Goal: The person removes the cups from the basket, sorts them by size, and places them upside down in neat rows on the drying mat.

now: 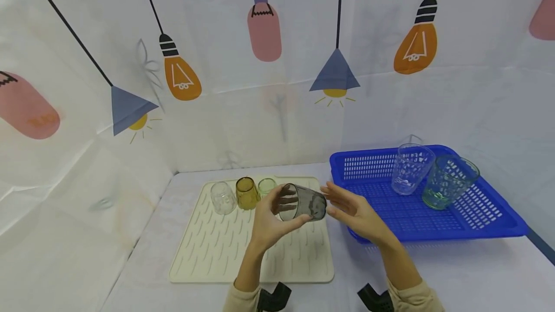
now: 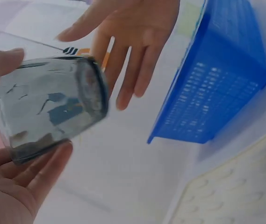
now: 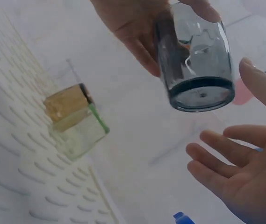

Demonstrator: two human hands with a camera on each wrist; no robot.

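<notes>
My left hand (image 1: 265, 229) grips a grey-tinted drinking glass (image 1: 314, 204) between thumb and fingers, above the right part of the cream drying mat (image 1: 208, 259). The glass lies tipped on its side, its mouth to the left and its thick base to the right. Beside the base, my right hand (image 1: 363, 216) is held up with fingers extended and holds nothing. In the right wrist view a gap shows between the right hand's fingers (image 3: 212, 149) and the glass base (image 3: 203, 95).
At the mat's back edge stand a clear glass (image 1: 223, 198), an amber glass (image 1: 247, 194) and a pale green glass (image 1: 267, 185). To the right, a blue plastic basket (image 1: 381, 235) holds a clear glass (image 1: 409, 172) and a greenish glass (image 1: 446, 182), both leaning. A printed white curtain (image 1: 243, 124) hangs behind the table.
</notes>
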